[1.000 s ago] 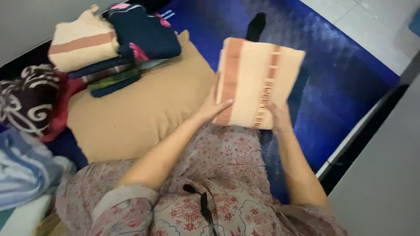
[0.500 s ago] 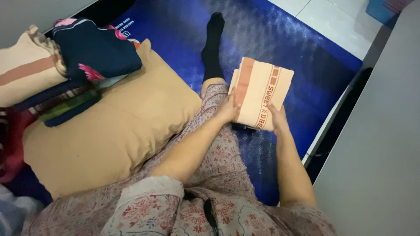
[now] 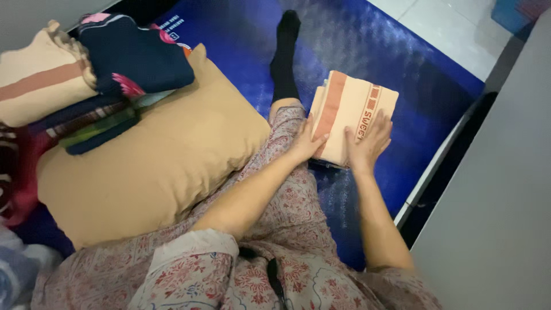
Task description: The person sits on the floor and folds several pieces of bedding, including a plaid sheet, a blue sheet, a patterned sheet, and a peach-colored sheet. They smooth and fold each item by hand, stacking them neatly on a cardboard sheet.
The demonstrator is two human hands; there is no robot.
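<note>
Here, both hands' fingers lie spread on the folded towel (image 3: 351, 112), seemingly flat; pillow (image 3: 155, 155) beside.

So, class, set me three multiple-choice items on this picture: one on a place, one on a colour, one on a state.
1. Where does the folded towel lie?
A. on the blue mat
B. on the pillow
C. on the white tiles

2. What colour is the pillow?
A. green
B. tan
C. white

3. How are the hands on the towel?
A. both flat on top
B. both clenched
C. only one touching

Answers:
1 A, the blue mat shows all round the towel.
2 B, its cover is plain tan.
3 A, the left hand and right hand press down with spread fingers.
</note>
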